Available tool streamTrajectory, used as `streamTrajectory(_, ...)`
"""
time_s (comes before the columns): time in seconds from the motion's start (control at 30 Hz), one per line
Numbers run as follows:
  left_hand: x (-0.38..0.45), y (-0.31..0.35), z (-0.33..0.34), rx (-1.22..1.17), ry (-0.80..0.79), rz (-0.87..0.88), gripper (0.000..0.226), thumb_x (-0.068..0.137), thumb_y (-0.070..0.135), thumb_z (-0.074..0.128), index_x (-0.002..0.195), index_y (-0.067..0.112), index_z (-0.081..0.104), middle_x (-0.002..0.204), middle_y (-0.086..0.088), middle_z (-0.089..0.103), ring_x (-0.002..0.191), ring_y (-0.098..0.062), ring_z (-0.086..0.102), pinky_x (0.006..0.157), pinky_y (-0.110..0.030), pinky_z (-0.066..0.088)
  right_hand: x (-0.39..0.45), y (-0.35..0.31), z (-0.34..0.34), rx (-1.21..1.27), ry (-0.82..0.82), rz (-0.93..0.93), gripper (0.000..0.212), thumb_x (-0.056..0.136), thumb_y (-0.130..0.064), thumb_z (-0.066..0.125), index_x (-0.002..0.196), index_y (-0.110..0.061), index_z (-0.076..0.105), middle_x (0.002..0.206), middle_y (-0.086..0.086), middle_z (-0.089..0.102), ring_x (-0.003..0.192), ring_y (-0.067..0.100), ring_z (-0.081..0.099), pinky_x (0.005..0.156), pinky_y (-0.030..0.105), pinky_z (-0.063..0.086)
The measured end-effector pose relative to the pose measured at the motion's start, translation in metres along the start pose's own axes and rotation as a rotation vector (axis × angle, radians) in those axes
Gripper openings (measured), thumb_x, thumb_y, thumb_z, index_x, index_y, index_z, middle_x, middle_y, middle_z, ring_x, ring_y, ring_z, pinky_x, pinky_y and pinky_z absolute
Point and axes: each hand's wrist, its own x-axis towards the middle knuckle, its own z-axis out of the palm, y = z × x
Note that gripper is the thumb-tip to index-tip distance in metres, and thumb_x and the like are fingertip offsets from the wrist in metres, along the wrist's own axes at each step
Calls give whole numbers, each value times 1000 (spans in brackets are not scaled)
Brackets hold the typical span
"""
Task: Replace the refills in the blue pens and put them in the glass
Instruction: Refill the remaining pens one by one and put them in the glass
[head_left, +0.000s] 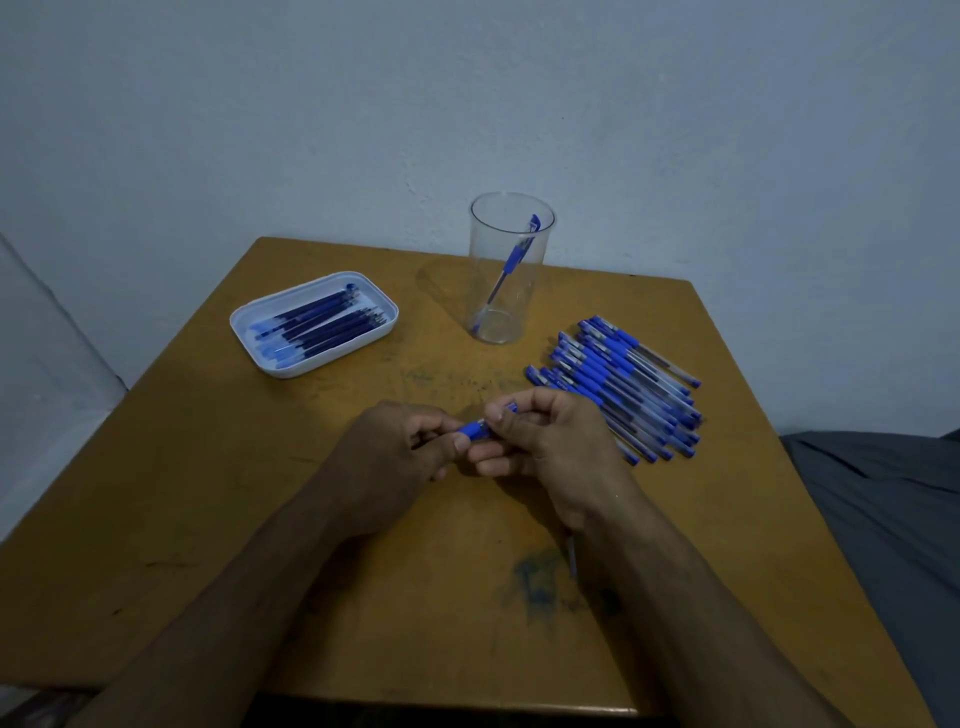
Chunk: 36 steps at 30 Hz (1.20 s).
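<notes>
We see both hands meeting over the middle of the brown worktop (208, 467), working on one blue pen (475, 430). The left hand (402, 449) has its fingers curled round the left end of this pen, thumb on top. The right hand (540, 441) pinches the other end between thumb and fingertips, with the remaining fingers folded underneath. Only the blue grip section shows between the two hands, plus a small blue bit poking out above the right thumb; the rest is hidden by the fingers, so we cannot tell whether the pen is whole or taken apart.

Behind the hands, toward the wall, stands a clear glass (506, 312), upright. Inside it one blue pen (511, 265) leans slantwise, its cap up near the rim on the right and its tip down at the bottom on the left.

To the right of the glass, and just beyond the right hand, lies a pile of blue pens (623, 379) flat on the worktop, roughly parallel and overlapping, their caps pointing toward the right edge.

On the left side sits a white tray (249, 317) with rounded corners, holding a bunch of dark blue refills (322, 325) lying side by side.

Beside the right wrist a thin pale stick (572, 558) rests on the worktop, near some blue ink stains (540, 587). A grey cloth (883, 509) shows past the right edge.
</notes>
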Motion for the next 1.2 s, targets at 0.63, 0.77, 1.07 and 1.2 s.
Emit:
streamTrajectory(0.63, 1, -3, -6, -81, -41, 62, 23, 92, 38, 61, 104, 29, 77, 65, 3, 68, 60, -7, 61, 58, -14, 44, 4, 2, -8, -95, -135, -90, 12, 98, -7, 61, 103, 4, 59, 87, 28, 74, 82, 38, 75, 54, 30, 59)
streamTrajectory(0.77, 0, -3, -6, -87, -35, 64, 16, 96, 27, 63, 103, 27, 78, 65, 2, 68, 60, -7, 60, 58, -14, 43, 4, 2, -8, -92, -157, -109, 8, 100, -6, 58, 102, 2, 57, 87, 28, 74, 83, 36, 76, 54, 31, 59)
streamTrajectory(1.07, -1, -1, -5, -68, 71, -1, 13, 97, 26, 64, 103, 28, 76, 67, 0, 70, 52, -1, 54, 53, -15, 41, 1, -7, -7, -57, 20, -173, 8, 101, -8, 57, 106, -2, 59, 95, 12, 76, 80, 27, 76, 52, 36, 61)
streamTrajectory(1.2, -3, 0, -7, -16, 245, -12, 14, 98, 28, 63, 90, 35, 72, 67, 4, 70, 55, -4, 58, 53, -14, 42, 4, 0, -11, -484, 179, -301, 6, 94, -17, 71, 93, -23, 74, 71, -10, 61, 60, 3, 56, 53, 24, 50)
